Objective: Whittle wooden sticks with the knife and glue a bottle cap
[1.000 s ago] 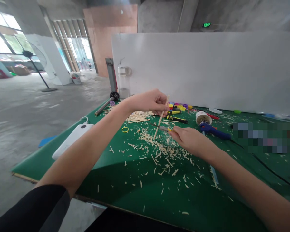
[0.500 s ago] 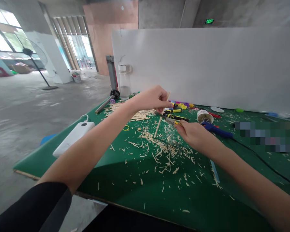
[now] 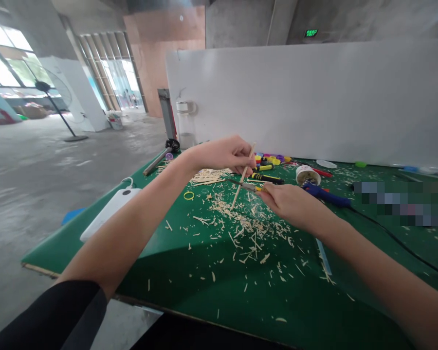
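My left hand (image 3: pixel 238 154) is closed round the upper part of a thin wooden stick (image 3: pixel 239 187), which slants down to the shavings on the table. In my right hand (image 3: pixel 282 197) is a small tool with a yellow handle and a thin grey metal end (image 3: pixel 246 185); its metal part crosses the stick below my left fingers. Pale wood shavings (image 3: pixel 253 226) are scattered under both hands. Behind my left wrist lies a pile of thin sticks (image 3: pixel 211 176).
The green table (image 3: pixel 190 287) holds a white power bank (image 3: pixel 109 214), a yellow ring (image 3: pixel 189 195), black-yellow pliers (image 3: pixel 268 178), a white cup (image 3: pixel 308 175) and a blue corded tool (image 3: pixel 328 197). At the back stand a clear bottle (image 3: pixel 185 126) and a white panel (image 3: pixel 306 102).
The tool in my right hand has moved slightly left and down along the stick, and now crosses it in plain view. My left hand still holds the stick. The camera view has shifted slightly.
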Available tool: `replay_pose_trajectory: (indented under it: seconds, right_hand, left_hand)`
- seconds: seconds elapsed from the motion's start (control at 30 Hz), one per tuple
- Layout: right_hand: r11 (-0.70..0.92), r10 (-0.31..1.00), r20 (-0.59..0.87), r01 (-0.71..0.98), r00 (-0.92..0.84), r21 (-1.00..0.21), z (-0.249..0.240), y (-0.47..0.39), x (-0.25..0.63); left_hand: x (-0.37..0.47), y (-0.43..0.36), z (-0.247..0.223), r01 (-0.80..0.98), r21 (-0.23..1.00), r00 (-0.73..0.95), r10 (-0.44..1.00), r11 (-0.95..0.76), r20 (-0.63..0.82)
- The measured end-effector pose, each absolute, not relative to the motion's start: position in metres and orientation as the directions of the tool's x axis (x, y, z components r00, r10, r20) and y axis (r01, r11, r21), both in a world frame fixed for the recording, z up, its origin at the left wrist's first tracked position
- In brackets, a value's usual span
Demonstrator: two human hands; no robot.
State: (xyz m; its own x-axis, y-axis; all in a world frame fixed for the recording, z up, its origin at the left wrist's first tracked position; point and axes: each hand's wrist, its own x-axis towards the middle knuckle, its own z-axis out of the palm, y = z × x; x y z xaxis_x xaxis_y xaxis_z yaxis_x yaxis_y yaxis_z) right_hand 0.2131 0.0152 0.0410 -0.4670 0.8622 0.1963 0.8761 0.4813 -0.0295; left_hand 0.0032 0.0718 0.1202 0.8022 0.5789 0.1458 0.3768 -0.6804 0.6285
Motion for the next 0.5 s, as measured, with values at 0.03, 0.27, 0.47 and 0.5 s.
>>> replay_pose_trajectory:
  seconds: [0.03,0.27,0.47,0.5]
  right_hand:
    - [0.472,0.867,0.201,0.881,-0.456,-0.037,0.0390,0.0146,0.2131]
    - [0.419,0.886,0.257,0.903,-0.386,-0.091,0.0346,0.0146,0.2176]
    - [0.444,0.878,0.259,0.888,-0.404,-0.122,0.0417,0.0140,0.2130]
    - [0.440,0.882,0.247,0.890,-0.402,-0.122,0.0436,0.0132,0.2121]
  left_hand:
    - [0.0027,0.0733,0.1190,0.386,0.617,0.782,0.598,-0.685,0.174]
    - [0.0064,0.0784,0.1112,0.458,0.533,0.683,0.666,-0.711,0.301]
    - [0.0110,0.0732,0.1118,0.480,0.482,0.701,0.651,-0.733,0.291]
    - [0.0120,0.0711,0.1133,0.490,0.442,0.710,0.638,-0.751,0.297]
